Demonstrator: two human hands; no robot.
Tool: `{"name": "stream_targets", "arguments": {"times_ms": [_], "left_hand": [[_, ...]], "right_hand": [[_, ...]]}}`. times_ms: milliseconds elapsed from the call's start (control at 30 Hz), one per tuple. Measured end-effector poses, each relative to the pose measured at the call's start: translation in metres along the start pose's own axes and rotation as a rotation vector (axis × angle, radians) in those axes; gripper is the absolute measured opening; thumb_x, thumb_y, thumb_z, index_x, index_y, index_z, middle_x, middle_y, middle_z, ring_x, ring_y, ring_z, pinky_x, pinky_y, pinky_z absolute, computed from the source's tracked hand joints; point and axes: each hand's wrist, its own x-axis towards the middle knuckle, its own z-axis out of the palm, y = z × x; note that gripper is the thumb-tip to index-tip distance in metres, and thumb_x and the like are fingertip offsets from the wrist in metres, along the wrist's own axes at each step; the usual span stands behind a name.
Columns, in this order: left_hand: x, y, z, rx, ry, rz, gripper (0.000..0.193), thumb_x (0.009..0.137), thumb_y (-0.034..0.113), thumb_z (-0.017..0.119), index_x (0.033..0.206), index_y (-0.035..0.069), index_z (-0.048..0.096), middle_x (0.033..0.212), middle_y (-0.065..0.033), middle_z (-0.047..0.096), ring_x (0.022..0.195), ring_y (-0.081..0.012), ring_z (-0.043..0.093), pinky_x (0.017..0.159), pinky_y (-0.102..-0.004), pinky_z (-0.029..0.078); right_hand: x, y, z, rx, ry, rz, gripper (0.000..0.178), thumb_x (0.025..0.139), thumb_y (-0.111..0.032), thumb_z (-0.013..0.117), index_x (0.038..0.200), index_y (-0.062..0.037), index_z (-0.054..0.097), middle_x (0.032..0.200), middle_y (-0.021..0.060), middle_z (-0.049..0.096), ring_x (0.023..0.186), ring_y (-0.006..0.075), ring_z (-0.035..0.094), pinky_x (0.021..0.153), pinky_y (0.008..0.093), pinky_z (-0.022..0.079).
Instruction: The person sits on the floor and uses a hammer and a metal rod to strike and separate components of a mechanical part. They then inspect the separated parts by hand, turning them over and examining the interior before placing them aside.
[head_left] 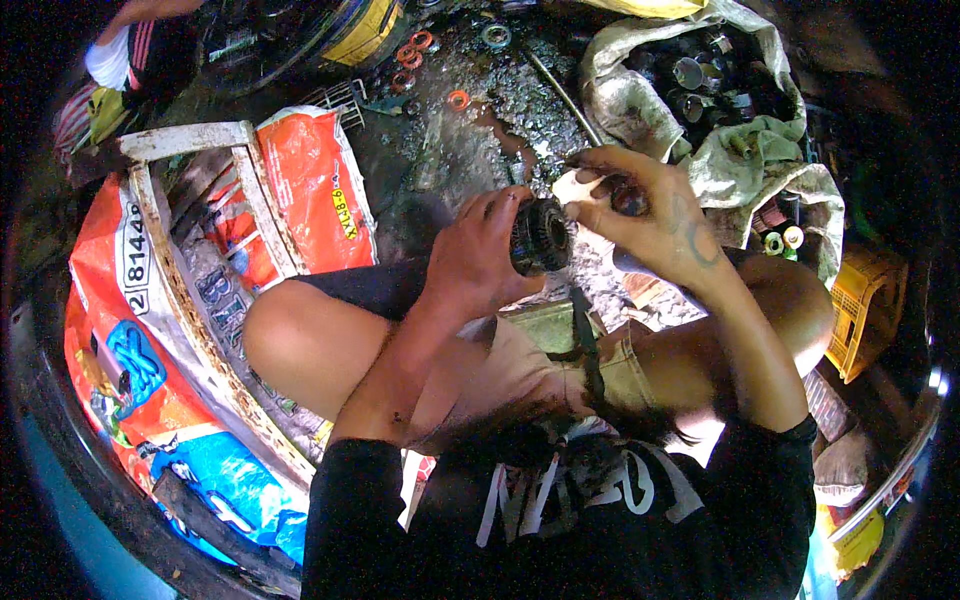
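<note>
My left hand is wrapped round a dark, ringed, cylindrical metal part, held up in front of my crossed legs. Its round end faces right, toward my other hand. Just beside it, my right hand is closed with its fingers bent. A small pale piece shows at those fingertips, its kind unclear. Against the same palm lies a dark reddish round thing, partly covered by the fingers. A small gap seems to lie between the pale piece and the metal part.
An open pale sack with dark cylindrical parts stands at the far right. Several orange rings and a thin rod lie on the wet, dirty ground. A rusty white frame rests on orange plastic sacking. A yellow crate is at right.
</note>
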Motion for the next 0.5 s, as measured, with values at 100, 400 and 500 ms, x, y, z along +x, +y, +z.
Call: {"name": "stream_targets", "arguments": {"times_ms": [100,400,500], "left_hand": [[0.002,0.004,-0.003,0.048,0.014,-0.020,0.088,0.054,0.031,0.085,0.129,0.007,0.046,0.124,-0.0143,0.054,0.118,-0.0345,0.052,0.097,-0.0453,0.048],[-0.002,-0.002,0.004,0.066,0.242,0.144,0.085,0.055,0.035,0.084,0.127,0.007,0.048,0.118,-0.0144,0.056,0.113,-0.0361,0.053,0.095,-0.0455,0.048],[-0.003,-0.002,0.002,0.059,0.264,0.189,0.086,0.055,0.037,0.085,0.126,0.006,0.048,0.117,-0.0141,0.056,0.112,-0.0356,0.053,0.094,-0.0448,0.048]], "right_hand": [[-0.007,0.004,0.011,-0.209,-0.087,-0.052,0.077,0.069,-0.036,0.085,0.128,0.0015,0.054,0.109,0.0161,0.067,0.090,0.0229,0.067,0.078,0.0327,0.055],[-0.011,0.001,0.022,-0.085,-0.079,-0.052,0.070,0.066,-0.033,0.085,0.118,0.0049,0.058,0.101,0.0194,0.066,0.088,0.0265,0.066,0.077,0.0355,0.053],[-0.013,-0.002,0.022,-0.105,-0.046,-0.129,0.069,0.063,-0.030,0.084,0.115,0.0062,0.058,0.102,0.0207,0.065,0.091,0.0302,0.065,0.081,0.0376,0.052]]}}
